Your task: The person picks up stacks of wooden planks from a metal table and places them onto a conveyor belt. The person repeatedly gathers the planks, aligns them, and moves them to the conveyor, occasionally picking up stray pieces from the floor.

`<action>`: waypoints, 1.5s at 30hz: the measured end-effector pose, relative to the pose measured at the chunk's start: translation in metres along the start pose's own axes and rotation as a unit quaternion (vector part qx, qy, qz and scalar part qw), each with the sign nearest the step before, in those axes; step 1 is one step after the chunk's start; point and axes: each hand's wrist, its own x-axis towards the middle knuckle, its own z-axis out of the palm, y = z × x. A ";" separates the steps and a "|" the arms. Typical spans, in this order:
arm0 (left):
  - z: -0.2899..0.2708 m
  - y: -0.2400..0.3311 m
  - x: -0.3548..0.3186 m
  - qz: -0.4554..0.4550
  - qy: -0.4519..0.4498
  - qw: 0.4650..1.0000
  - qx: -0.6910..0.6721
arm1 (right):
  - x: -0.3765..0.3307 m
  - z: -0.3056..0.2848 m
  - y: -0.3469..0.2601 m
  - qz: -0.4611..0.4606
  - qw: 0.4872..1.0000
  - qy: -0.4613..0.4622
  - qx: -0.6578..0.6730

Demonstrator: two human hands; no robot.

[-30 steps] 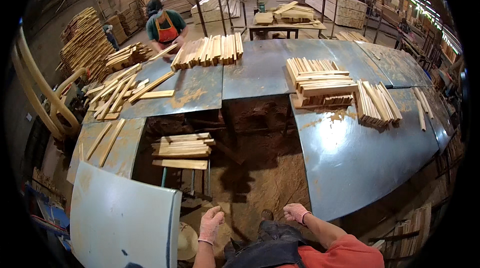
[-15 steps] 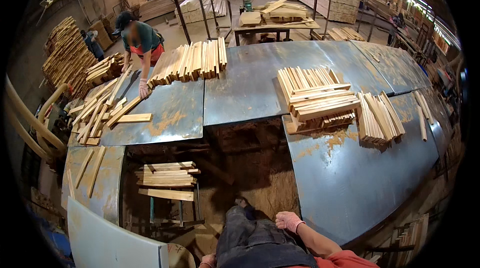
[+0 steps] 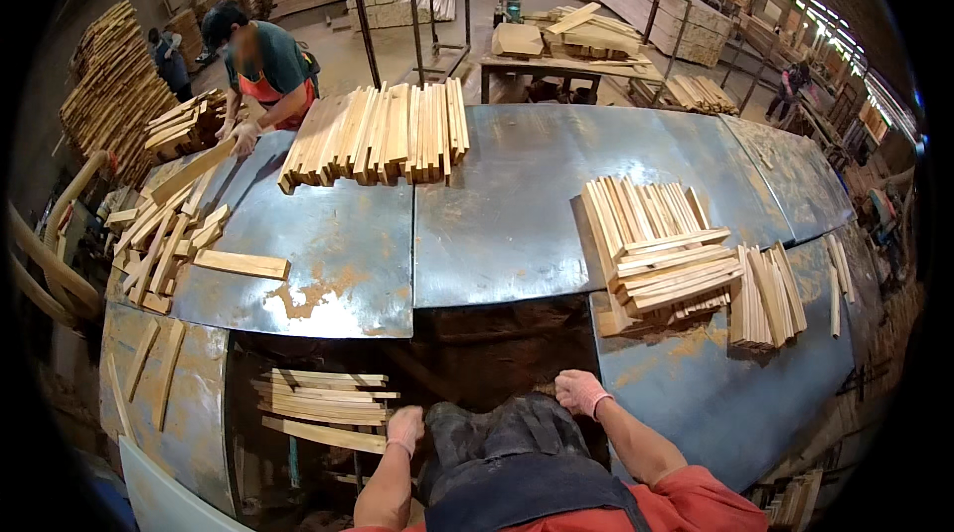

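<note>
My left hand (image 3: 404, 429) in a pink glove hangs by my left knee, next to a low stack of wooden slats (image 3: 323, 405) resting on a stand in the gap below the table. My right hand (image 3: 579, 392), also gloved, is loosely closed near the inner edge of the metal table (image 3: 497, 224), holding nothing I can see. A crossed pile of slats (image 3: 656, 249) lies on the table just beyond my right hand. My dark apron and knees fill the space between the hands.
A long row of slats (image 3: 378, 133) lies at the table's far side. Another person (image 3: 260, 65) in a dark shirt and orange apron handles loose slats (image 3: 169, 229) at the far left. More slat bundles (image 3: 767, 294) lie right. Stacks of timber stand behind.
The view has risen and tilted toward the table. Both my hands have come up from the low floor area to knee height. The other person has moved left and bent over the slats.
</note>
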 end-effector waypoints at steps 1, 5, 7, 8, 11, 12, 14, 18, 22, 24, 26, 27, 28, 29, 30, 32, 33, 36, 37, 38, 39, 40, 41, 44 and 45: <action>0.062 0.046 0.002 0.024 0.034 0.999 0.029 | 0.011 -0.001 -0.012 0.005 0.998 0.036 -0.051; 0.139 0.151 0.013 0.092 0.065 0.994 0.008 | 0.064 0.063 -0.061 -0.001 0.993 0.017 -0.119; 0.157 0.177 0.027 0.089 0.065 0.994 0.005 | 0.089 0.083 -0.086 0.005 0.989 0.013 -0.150; 0.163 0.191 0.035 0.084 0.067 0.994 0.004 | 0.104 0.092 -0.101 0.006 0.987 0.010 -0.161; 0.165 0.221 0.077 0.084 0.082 0.993 0.024 | 0.156 0.116 -0.151 0.007 0.983 -0.003 -0.186; 0.167 0.236 0.094 0.085 0.084 0.992 0.038 | 0.169 0.125 -0.172 0.008 0.976 0.027 -0.214; 0.182 0.282 0.124 0.055 0.088 0.990 0.093 | 0.233 0.092 -0.201 0.003 0.995 -0.073 -0.073; 0.136 0.337 0.205 0.081 0.136 0.973 0.169 | 0.288 0.170 -0.292 -0.009 0.973 0.027 -0.227; 0.170 0.444 0.251 0.054 0.220 0.918 0.324 | 0.393 0.167 -0.365 -0.047 0.944 -0.053 -0.322; 0.198 0.490 0.282 0.081 0.232 0.917 0.315 | 0.445 0.159 -0.397 -0.069 0.945 -0.014 -0.320; 0.206 0.521 0.317 0.088 0.246 0.915 0.308 | 0.493 0.160 -0.428 -0.093 0.941 0.020 -0.324; 0.204 0.536 0.334 0.085 0.251 0.915 0.304 | 0.510 0.173 -0.447 -0.112 0.937 0.035 -0.328; 0.200 0.547 0.350 0.082 0.256 0.915 0.301 | 0.522 0.184 -0.462 -0.126 0.919 0.066 -0.367; 0.192 0.554 0.371 0.106 0.273 0.907 0.304 | 0.523 0.200 -0.479 -0.138 0.899 0.097 -0.404; 0.182 0.561 0.394 0.131 0.289 0.898 0.306 | 0.529 0.213 -0.495 -0.157 0.881 0.110 -0.432; 0.181 0.576 0.439 0.167 0.310 0.886 0.301 | 0.543 0.223 -0.526 -0.199 0.846 0.133 -0.477; 0.179 0.585 0.458 0.178 0.326 0.882 0.291 | 0.552 0.232 -0.538 -0.220 0.829 0.132 -0.497; 0.145 0.595 0.503 0.211 0.367 0.870 0.253 | 0.566 0.274 -0.575 -0.192 0.846 0.114 -0.484; 0.142 0.606 0.512 0.194 0.378 0.862 0.275 | 0.576 0.282 -0.586 -0.194 0.830 0.124 -0.508; 0.141 0.612 0.518 0.178 0.391 0.853 0.296 | 0.586 0.289 -0.595 -0.195 0.813 0.132 -0.532; 0.142 0.612 0.521 0.231 0.433 0.816 0.305 | 0.594 0.299 -0.602 -0.197 0.796 0.140 -0.555; 0.139 0.617 0.523 0.211 0.402 0.840 0.298 | 0.600 0.310 -0.605 -0.193 0.798 0.141 -0.553; 0.145 0.629 0.520 0.190 0.365 0.863 0.292 | 0.604 0.321 -0.609 -0.187 0.800 0.146 -0.551; 0.136 0.643 0.518 0.179 0.297 0.891 0.293 | 0.630 0.322 -0.600 -0.215 0.791 0.149 -0.554; 0.128 0.642 0.516 0.185 0.294 0.883 0.317 | 0.628 0.332 -0.599 -0.214 0.767 0.159 -0.583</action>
